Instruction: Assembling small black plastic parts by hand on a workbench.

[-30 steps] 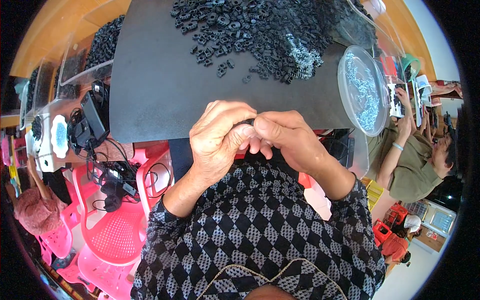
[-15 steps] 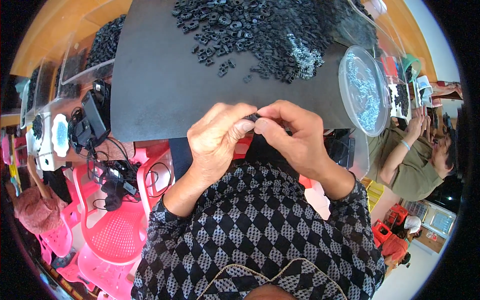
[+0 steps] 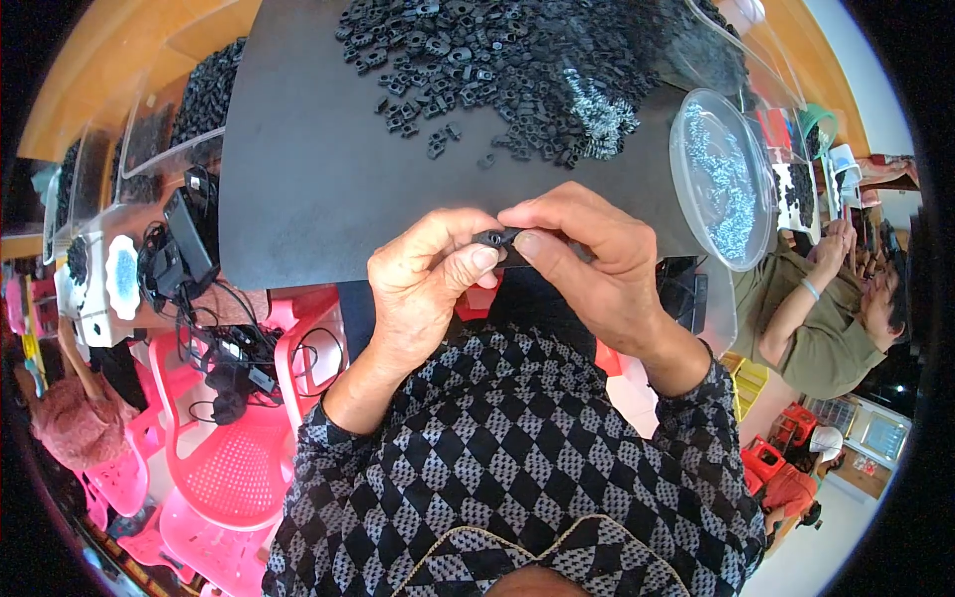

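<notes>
Between my two hands, just off the table's near edge, is a small black plastic part (image 3: 494,238) with a round hole. My left hand (image 3: 426,274) pinches it between thumb and fingers from the left. From the right, my right hand (image 3: 595,261) grips its other end, thumb and forefinger closed on it; whether that end is a separate piece cannot be made out. Ahead on the dark table (image 3: 308,179) lies a large pile of black plastic parts (image 3: 468,65). A heap of small silvery metal pieces (image 3: 601,117) rests at the pile's right side.
A clear round tub (image 3: 723,179) with small bluish metal pieces stands at right. Clear bins of black parts (image 3: 209,90) are at far left, above a black power adapter (image 3: 189,234) with cables. Pink chairs (image 3: 234,463) stand left; a co-worker in green (image 3: 826,328) sits right.
The black part has turned so that its hole now shows. My left fingers have shifted lower on it, and my right hand has risen and tilted slightly.
</notes>
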Motion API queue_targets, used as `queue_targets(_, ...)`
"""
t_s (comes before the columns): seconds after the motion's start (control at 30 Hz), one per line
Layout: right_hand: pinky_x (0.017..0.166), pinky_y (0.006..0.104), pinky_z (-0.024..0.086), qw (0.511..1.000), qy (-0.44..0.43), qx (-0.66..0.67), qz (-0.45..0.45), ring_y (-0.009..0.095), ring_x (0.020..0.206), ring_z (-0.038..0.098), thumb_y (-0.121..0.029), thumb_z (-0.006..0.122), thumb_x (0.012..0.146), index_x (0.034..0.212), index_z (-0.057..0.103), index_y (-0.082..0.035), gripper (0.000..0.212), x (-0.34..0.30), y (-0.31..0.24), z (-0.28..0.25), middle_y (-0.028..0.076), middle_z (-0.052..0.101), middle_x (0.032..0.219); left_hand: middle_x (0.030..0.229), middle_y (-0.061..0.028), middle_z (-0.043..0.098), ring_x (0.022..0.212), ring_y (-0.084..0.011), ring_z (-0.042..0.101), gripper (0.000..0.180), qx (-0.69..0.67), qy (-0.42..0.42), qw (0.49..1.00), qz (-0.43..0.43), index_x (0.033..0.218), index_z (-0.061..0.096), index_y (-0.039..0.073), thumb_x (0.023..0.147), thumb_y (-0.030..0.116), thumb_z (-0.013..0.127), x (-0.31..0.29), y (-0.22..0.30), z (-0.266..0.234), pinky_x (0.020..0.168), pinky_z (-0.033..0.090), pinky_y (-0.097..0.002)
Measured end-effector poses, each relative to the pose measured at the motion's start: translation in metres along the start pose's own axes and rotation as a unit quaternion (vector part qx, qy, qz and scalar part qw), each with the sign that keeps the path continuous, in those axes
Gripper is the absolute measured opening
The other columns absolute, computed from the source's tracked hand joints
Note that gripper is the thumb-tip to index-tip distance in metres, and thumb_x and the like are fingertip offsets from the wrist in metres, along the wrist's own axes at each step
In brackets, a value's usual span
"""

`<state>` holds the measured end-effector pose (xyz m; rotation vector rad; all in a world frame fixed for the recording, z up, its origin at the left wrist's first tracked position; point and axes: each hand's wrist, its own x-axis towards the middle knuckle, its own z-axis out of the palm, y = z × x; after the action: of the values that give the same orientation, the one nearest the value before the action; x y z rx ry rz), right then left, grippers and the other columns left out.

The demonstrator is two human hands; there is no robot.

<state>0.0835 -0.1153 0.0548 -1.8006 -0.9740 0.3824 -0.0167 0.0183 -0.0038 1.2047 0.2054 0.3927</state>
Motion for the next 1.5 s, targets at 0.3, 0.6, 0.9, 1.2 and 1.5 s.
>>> queue_targets(0.3,0.051,0.0269,0.044,0.999,0.038,-0.009,-0.005,0.014,0.058,0.056,0.002,0.063,0.077,0.087,0.06,0.001,0.011,0.0,-0.002,0.005,0.009,0.057,0.075,0.084,-0.006,0.063,0.069,-0.0085,0.057,0.018,-0.067,-0.02,0.997,-0.024,0.102,0.06,-0.003,0.086,0.005,0.062,0.0,-0.001,0.003,0.063,0.048,-0.0195)
queue_targets(0.6,0.05,0.0283,0.041,0.968,0.047,-0.144,-0.197,0.023,0.061,0.055,0.011,0.063,0.069,0.087,0.06,0.0,0.022,0.005,0.008,0.007,0.012,0.059,0.077,0.079,-0.0047,0.062,0.063,-0.0072,0.057,0.014,0.053,0.013,0.998,0.036,0.097,0.062,-0.003,0.083,0.002,0.064,-0.002,-0.006,0.004,0.056,0.047,-0.0193)
queue_targets(0.9,0.049,0.0299,0.04,0.971,0.025,-0.144,-0.187,0.023,0.06,0.053,0.012,0.063,0.068,0.085,0.058,0.001,0.022,0.004,0.012,0.007,0.012,0.058,0.079,0.078,-0.0037,0.061,0.06,-0.0063,0.055,0.014,0.032,0.023,0.999,0.008,0.096,0.062,-0.003,0.083,0.001,0.064,-0.005,-0.006,0.006,0.055,0.047,-0.0188)
queue_targets(1.2,0.055,0.0367,0.045,0.959,0.045,-0.162,-0.228,0.029,0.065,0.054,0.006,0.061,0.068,0.083,0.057,0.001,0.016,0.001,0.017,0.013,0.014,0.056,0.078,0.077,-0.0024,0.061,0.06,-0.0053,0.054,0.012,0.067,0.011,0.997,0.024,0.094,0.062,-0.003,0.083,0.001,0.063,-0.003,-0.005,0.005,0.053,0.046,-0.0186)
queue_targets(1.5,0.055,0.0366,0.045,0.973,0.047,-0.134,-0.184,0.029,0.066,0.055,0.008,0.062,0.069,0.085,0.057,0.0,0.019,0.001,0.016,0.011,0.013,0.056,0.075,0.075,-0.0027,0.06,0.059,-0.0057,0.053,0.015,0.075,0.001,0.997,-0.006,0.097,0.062,-0.004,0.084,0.003,0.063,-0.002,0.0,0.004,0.053,0.045,-0.0189)
